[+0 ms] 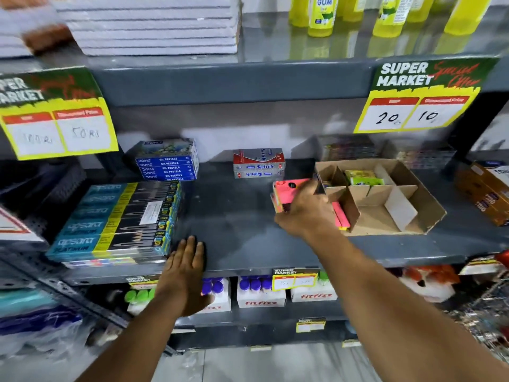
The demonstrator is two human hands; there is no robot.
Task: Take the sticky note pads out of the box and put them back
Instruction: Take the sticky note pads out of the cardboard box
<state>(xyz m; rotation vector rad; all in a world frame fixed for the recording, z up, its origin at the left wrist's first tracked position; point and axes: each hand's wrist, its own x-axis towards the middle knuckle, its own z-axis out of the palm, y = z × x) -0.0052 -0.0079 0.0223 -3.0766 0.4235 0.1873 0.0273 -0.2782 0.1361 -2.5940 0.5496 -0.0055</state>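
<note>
My right hand [304, 209] grips a stack of pink sticky note pads [289, 193], held just left of the open cardboard box [413, 213] on the grey shelf [237, 216]. More pink pads [340, 215] stand against the box's near-left corner. Green and yellow pads [363, 177] lie in a back compartment of the box, which has cardboard dividers. My left hand [184, 268] rests flat and empty on the shelf's front edge, fingers together, next to the pencil boxes.
Teal pencil boxes [118, 219] are stacked at the shelf's left. Blue oil pastel boxes [168, 161] and silver pen boxes [259, 164] stand at the back. Brown cartons [484, 191] sit right of the box. Price signs [418, 97] hang above; bottles [259, 290] fill the shelf below.
</note>
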